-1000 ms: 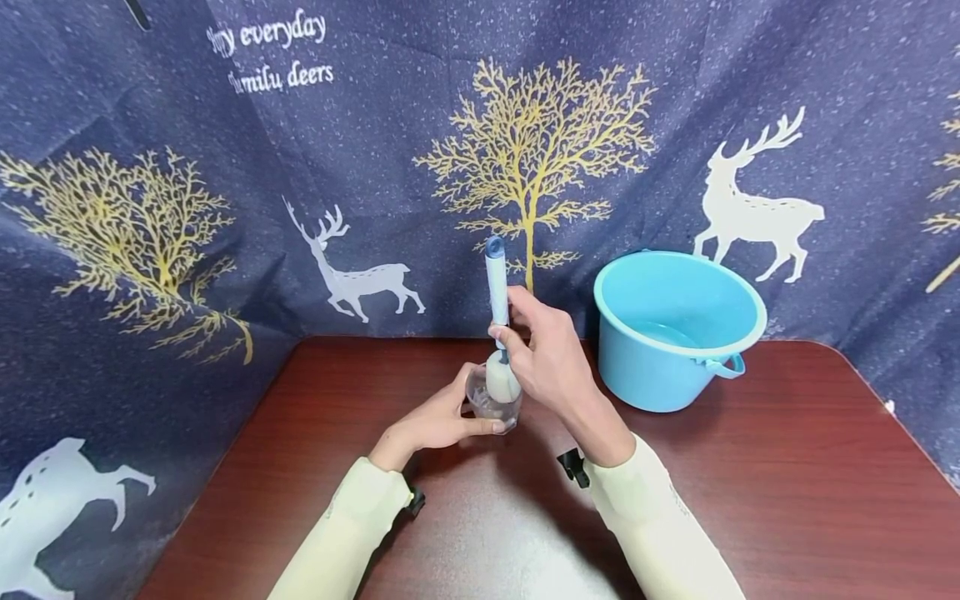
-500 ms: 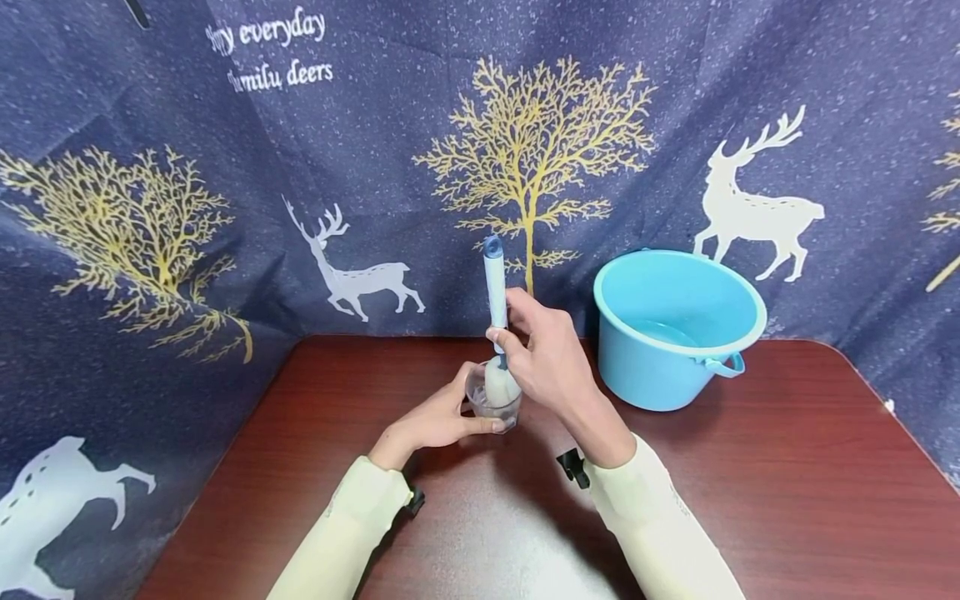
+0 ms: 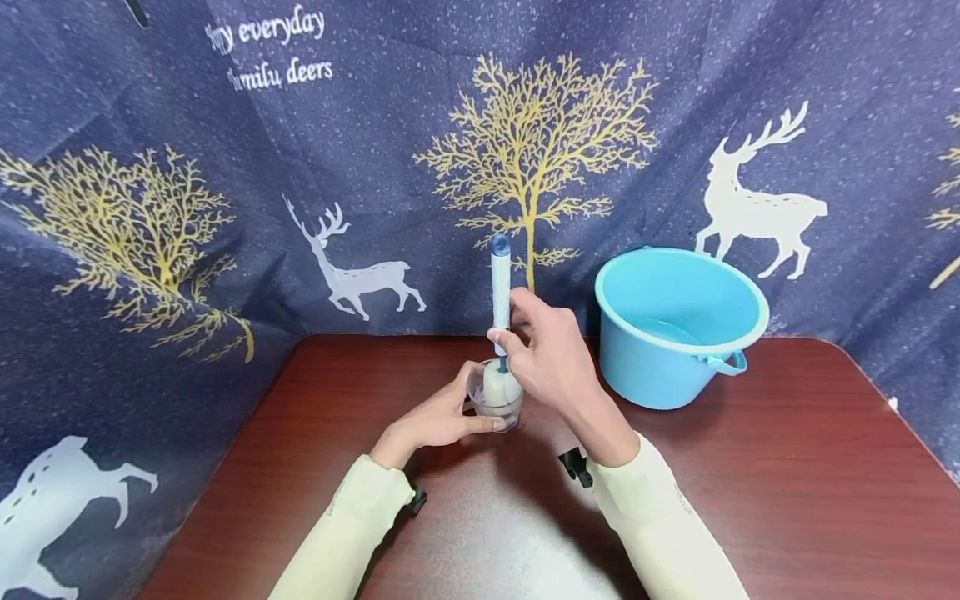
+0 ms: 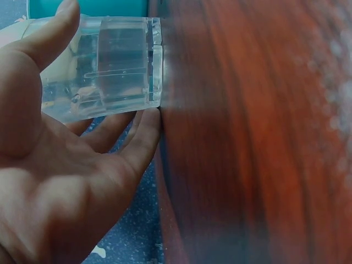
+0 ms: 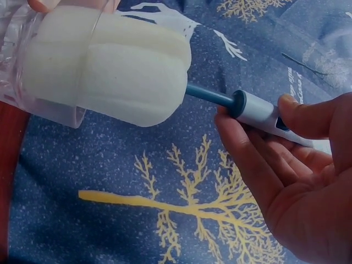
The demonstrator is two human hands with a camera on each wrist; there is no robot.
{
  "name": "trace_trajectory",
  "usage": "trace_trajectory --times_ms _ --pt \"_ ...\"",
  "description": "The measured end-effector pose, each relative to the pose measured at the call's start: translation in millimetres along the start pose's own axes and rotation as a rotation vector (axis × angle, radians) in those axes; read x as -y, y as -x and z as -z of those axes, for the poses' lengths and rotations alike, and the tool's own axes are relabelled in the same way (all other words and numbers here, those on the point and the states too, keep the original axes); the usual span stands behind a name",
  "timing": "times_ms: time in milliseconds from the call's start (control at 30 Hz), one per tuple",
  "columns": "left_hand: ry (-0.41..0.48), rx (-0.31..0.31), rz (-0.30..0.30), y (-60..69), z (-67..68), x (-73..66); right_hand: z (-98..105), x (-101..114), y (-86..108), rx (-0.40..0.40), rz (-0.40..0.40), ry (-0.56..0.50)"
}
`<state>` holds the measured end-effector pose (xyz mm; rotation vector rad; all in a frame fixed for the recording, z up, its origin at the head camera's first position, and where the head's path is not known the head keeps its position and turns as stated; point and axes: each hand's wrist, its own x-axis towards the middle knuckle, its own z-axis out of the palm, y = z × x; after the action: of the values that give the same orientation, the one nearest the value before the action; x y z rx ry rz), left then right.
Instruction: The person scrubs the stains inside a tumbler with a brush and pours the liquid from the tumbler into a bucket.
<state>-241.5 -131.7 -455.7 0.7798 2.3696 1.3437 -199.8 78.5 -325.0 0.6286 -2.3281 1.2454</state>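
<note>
In the head view my left hand [image 3: 435, 417] holds a clear cup [image 3: 497, 412], thumb on the near side and fingers round the far side. The left wrist view shows the cup's base resting on the tabletop. My right hand [image 3: 551, 354] pinches the pale blue handle of a sponge cup brush [image 3: 501, 283] between thumb and fingers. The brush stands nearly upright. Its whitish sponge head [image 5: 132, 71] is partly inside the cup and partly above the rim, joined to the handle by a dark blue stem [image 5: 209, 94].
A light blue bucket [image 3: 652, 367] with a side handle stands at the back right of the reddish-brown wooden table [image 3: 337, 392]. Behind it hangs a dark blue cloth [image 3: 420, 150] printed with deer and trees. Each wrist bears a small black device.
The brush has gone slightly deeper into the cup, and its handle top has tipped a little left, then right. The left hand and cup have stayed nearly still.
</note>
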Motion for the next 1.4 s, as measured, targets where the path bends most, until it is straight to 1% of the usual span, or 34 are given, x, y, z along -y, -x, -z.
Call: trace_trajectory --times_ms 167,367,633,833,1000,1200,1400 --pt "-0.002 -0.001 -0.008 -0.7 0.1 -0.9 0 -1 -0.6 -0.001 -0.004 -0.004" --pt "-0.019 -0.006 -0.006 0.1 1.1 -2.6 -1 0 -0.5 0.003 -0.02 -0.048" --pt "-0.011 -0.013 -0.012 2.3 2.1 -5.1 -5 -1 -0.1 0.001 -0.03 -0.097" --pt "0.015 -0.001 -0.014 2.4 1.5 -3.5 -8 -4 -0.9 -0.003 -0.049 -0.174" --pt "0.018 -0.001 -0.001 1.9 1.1 -2.8 -9 -8 -2.2 -0.001 -0.061 -0.236" --pt "0.012 -0.012 0.021 2.6 0.3 -3.8 -11 -11 -3.4 -0.012 -0.07 -0.245" --pt "0.044 0.001 0.0 1.3 0.2 -4.1 -12 -15 -4.4 -0.024 -0.045 -0.255"
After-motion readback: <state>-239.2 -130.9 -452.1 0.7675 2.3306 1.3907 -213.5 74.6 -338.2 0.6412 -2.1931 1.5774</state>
